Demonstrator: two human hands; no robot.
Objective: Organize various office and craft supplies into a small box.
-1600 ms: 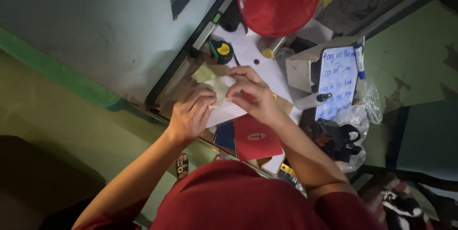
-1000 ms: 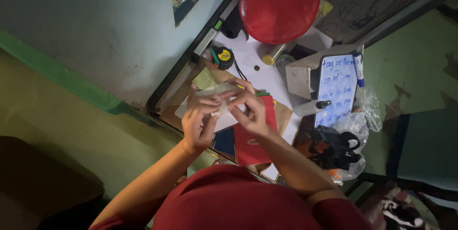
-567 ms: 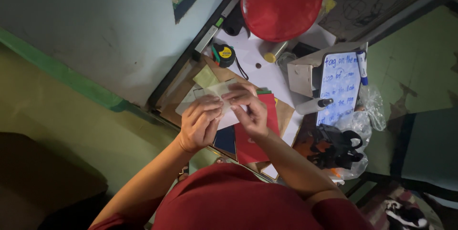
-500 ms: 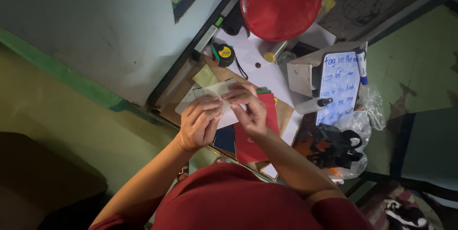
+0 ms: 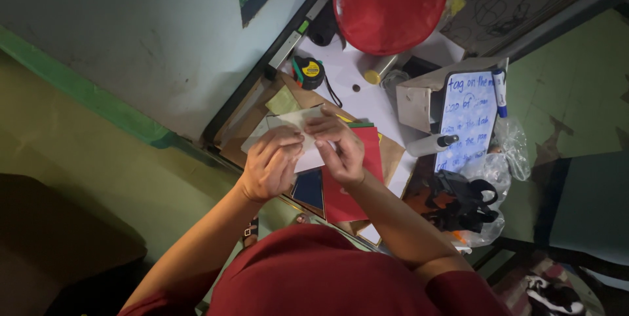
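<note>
Both of my hands hold a pale, folded sheet of paper (image 5: 293, 122) just above the desk. My left hand (image 5: 272, 162) pinches its near left part. My right hand (image 5: 342, 148) grips the right part, with the fingers curled over the fold. Under the hands lie a red sheet (image 5: 347, 188) and a dark blue sheet (image 5: 308, 188). A small pale green paper scrap (image 5: 283, 101) rests on the brown desk surface (image 5: 252, 116) just beyond the folded sheet.
A red round lid (image 5: 391, 3) sits at the far end. A yellow-and-black tape measure (image 5: 309, 71), a white sheet (image 5: 367, 96), a small whiteboard (image 5: 468, 119) with markers, a cardboard box (image 5: 419, 96) and black scissors (image 5: 462, 201) crowd the right side. The green floor (image 5: 92, 159) lies to the left.
The hands have lifted the folded paper off the desk and drawn it closer together, with the fingers now working the fold. The camera view shifted slightly.
</note>
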